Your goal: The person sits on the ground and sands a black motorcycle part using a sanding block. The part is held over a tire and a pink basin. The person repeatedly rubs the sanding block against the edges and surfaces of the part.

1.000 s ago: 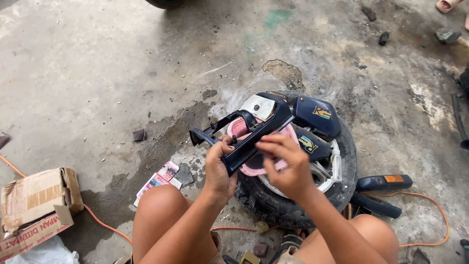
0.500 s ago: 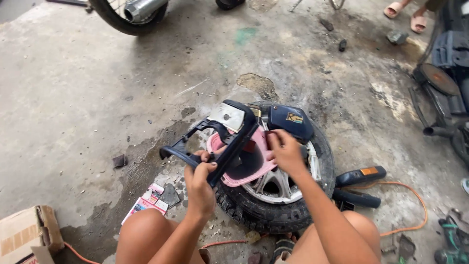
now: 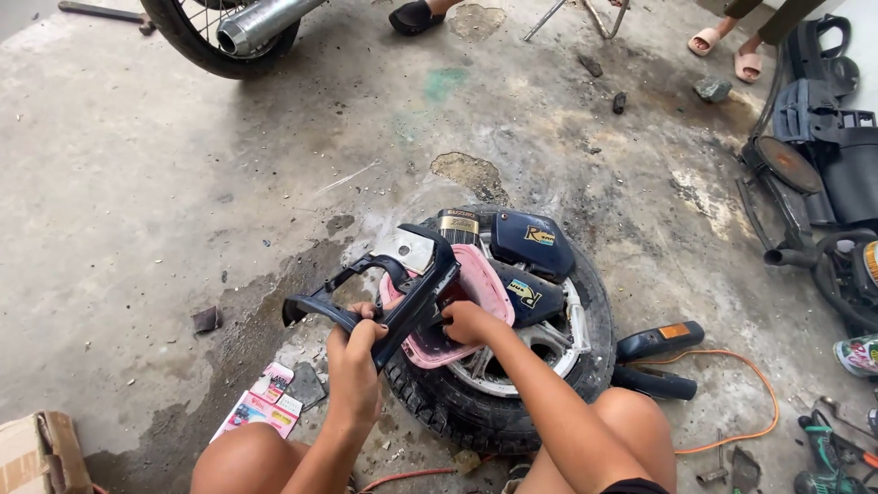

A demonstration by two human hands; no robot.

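- Head view: I am looking down at the left hand (image 3: 352, 352), which is clenching around the lower bar of a black plastic frame panel (image 3: 384, 293), holding it tilted over the wheel
- The right hand (image 3: 462, 322) is gripping the same panel at its right edge, fingers curled in where the panel is meeting a pink plastic cover (image 3: 471, 306)
- The panel is sitting off the ground, carried by both hands, its curved left end reaching out over the wet concrete floor (image 3: 165, 201)
- Under it a tyre on an alloy wheel (image 3: 512, 402) is lying flat on the floor, with two dark blue fairing pieces (image 3: 530, 242) resting on top, just beyond the pink cover
- I am judging the step as separating or turning the black panel against the pink cover; I cannot tell whether the two are clipped together or only touching
- The next move, as I am reading it, is calling for a steady pull with both hands while keeping the panel from twisting, since thin plastic like this could crack
- Just right of the wheel a black power tool with an orange label (image 3: 658, 340) is lying with an orange cord (image 3: 759, 384); a pink packet (image 3: 261, 410) is lying left of the knees
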